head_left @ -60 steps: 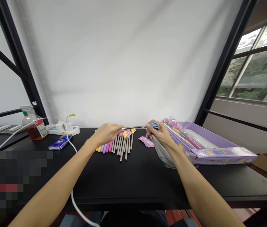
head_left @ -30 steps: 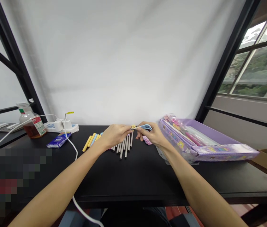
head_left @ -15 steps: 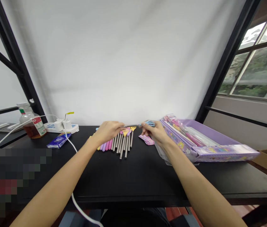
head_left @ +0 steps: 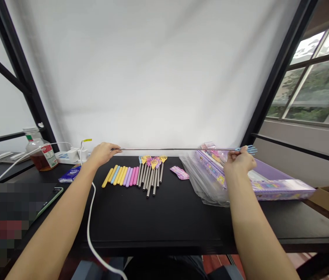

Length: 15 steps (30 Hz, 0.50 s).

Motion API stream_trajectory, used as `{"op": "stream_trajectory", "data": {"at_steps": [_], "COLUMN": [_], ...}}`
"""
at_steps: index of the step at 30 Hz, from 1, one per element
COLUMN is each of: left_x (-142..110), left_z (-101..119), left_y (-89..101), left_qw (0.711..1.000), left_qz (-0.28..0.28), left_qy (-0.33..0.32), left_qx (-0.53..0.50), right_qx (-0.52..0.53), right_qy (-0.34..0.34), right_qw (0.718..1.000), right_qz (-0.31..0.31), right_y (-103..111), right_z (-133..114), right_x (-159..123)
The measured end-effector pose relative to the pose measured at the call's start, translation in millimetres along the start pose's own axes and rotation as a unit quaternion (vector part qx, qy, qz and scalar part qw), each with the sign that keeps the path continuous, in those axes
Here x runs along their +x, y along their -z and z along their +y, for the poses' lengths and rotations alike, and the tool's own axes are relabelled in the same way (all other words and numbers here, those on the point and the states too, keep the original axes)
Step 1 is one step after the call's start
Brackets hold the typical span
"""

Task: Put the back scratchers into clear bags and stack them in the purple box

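Bare left forearm (head_left: 61, 217) and bare right forearm (head_left: 253, 221) extended forward, bare left hand (head_left: 102, 154) pinched thumb-to-fingers with fingertips aimed right, bare right hand (head_left: 240, 160) curled in a grip, hands well apart and roughly level.

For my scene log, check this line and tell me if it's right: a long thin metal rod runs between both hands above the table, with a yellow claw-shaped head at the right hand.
Not quite: the claw-shaped head at the right hand is blue, not yellow, as the head view shows. The metal rod does run between both hands above the table.
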<state>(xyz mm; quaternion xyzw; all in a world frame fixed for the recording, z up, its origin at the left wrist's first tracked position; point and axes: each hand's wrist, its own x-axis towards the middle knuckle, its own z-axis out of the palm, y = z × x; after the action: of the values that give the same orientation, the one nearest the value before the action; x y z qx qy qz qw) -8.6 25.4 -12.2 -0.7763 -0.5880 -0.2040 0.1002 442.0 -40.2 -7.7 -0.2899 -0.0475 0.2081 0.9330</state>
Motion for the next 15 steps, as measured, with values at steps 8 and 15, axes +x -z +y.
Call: {"op": "stream_trajectory", "data": {"at_steps": [8,15], "left_x": [2.3,-6.3], "left_z": [23.4,119.9], "left_y": [-7.7,-10.0], "left_qw": [0.988,0.952], "left_qz": [0.009,0.085], "left_qy": [-0.145,-0.295], "left_qx": [-0.042,-0.015], "right_qx": [-0.067,-0.247], "right_qy": [0.016,-0.072], "right_qw": [0.99,0.804], "right_qz": [-0.12,-0.536], "right_y": [2.4,2.7], "right_z": [12.2,55.9], "right_x": [-2.1,-80.0]}}
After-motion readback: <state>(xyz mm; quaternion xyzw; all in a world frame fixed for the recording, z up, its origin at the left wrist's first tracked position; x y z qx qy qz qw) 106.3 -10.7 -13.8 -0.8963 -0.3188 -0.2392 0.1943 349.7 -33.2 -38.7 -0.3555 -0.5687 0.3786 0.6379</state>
